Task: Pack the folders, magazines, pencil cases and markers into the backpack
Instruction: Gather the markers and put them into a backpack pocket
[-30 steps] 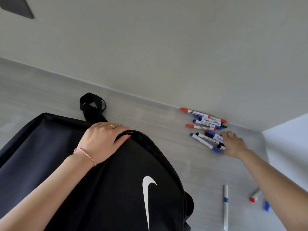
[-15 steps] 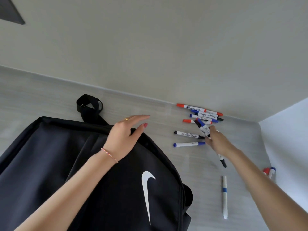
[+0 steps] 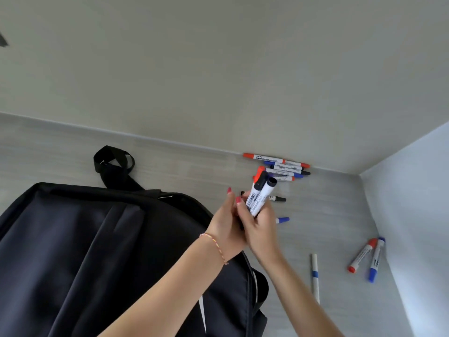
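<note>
A black backpack (image 3: 97, 239) lies flat on the grey table (image 3: 175, 166), filling the lower left. Just past its right edge, my right hand (image 3: 261, 229) grips a bundle of markers (image 3: 258, 195) that point up and away, black and red caps on top. From the left, my left hand (image 3: 224, 229) closes against the same bundle, its fingers on the barrels. More markers (image 3: 284, 166) lie in a loose pile by the back wall. A black-capped marker (image 3: 279, 198) and a blue-capped marker (image 3: 283, 219) lie on the table, partly hidden behind my hands.
A thin white pen with a blue band (image 3: 315, 276) lies to the right of my right forearm. A red marker (image 3: 360, 255) and a blue marker (image 3: 375, 260) rest against the right side wall (image 3: 413, 215). The backpack's handle loop (image 3: 113, 158) points toward the back wall.
My right hand has lifted a bundle of markers off the table and drawn it toward the backpack. My left hand left the backpack's top and came across onto the bundle.
</note>
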